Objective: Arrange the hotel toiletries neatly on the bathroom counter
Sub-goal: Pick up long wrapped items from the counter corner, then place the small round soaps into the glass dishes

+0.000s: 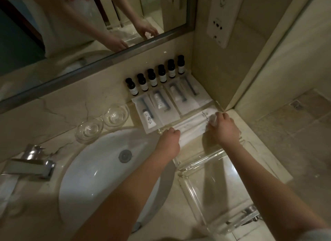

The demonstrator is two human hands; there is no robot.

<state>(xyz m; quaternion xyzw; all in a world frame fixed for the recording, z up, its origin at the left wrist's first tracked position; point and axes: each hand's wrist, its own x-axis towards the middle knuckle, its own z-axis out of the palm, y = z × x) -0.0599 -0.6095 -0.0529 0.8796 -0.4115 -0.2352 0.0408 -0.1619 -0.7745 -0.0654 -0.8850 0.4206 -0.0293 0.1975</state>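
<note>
Toiletry packet [191, 125], print unreadable: L hand [169, 139] & R hand [223, 128] fingers [221, 116] pinch its ends.

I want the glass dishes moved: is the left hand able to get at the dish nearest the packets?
Probably, once freed: the left hand grips the long white packet, and only flat packets lie toward the dish.

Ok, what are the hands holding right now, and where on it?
Both hold one long white packet: the left hand grips its left end, the right hand pinches it near its right end.
</note>
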